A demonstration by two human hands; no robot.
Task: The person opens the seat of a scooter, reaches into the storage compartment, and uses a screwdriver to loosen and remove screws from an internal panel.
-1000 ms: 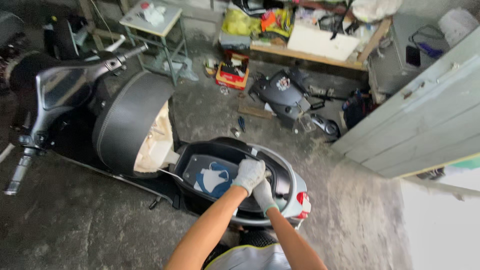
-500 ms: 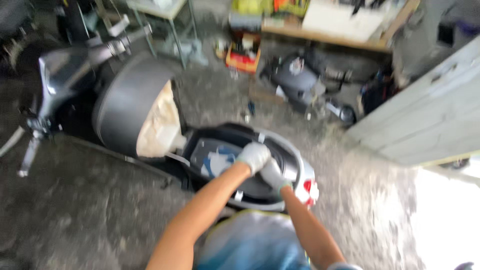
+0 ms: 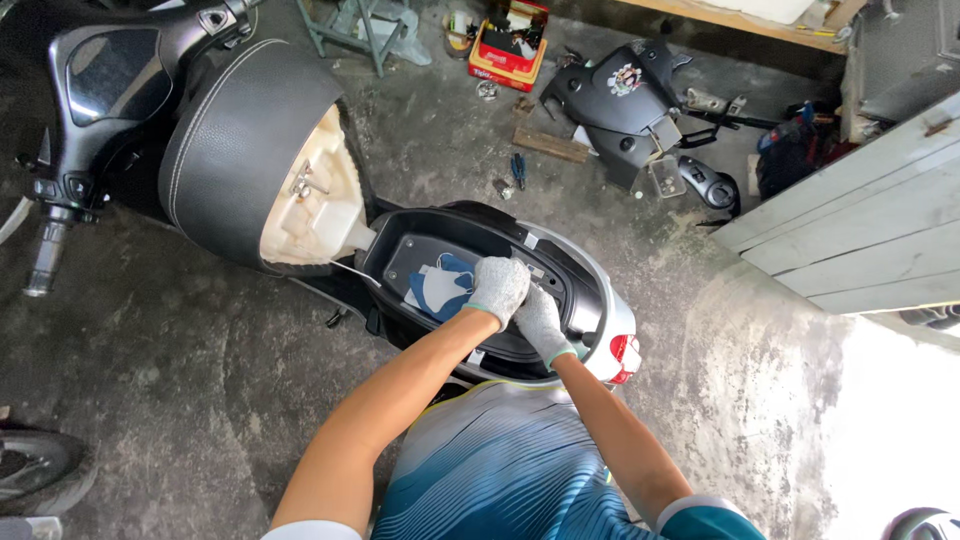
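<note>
Grey knit gloves on both hands. Left hand [image 3: 497,288] and right hand [image 3: 540,320] press together at the rear rim of the under-seat compartment [image 3: 400,262] of the scooter, seat [image 3: 240,140] tipped up and forward. Fingers curl over something small at the rim (hidden by the gloves; cannot tell whether either hand grips it). Blue-and-white cloth [image 3: 440,285] lies loose inside, just beside the left hand. Judgement: tub is rigid plastic, fixed in place; best held by its rim.
</note>
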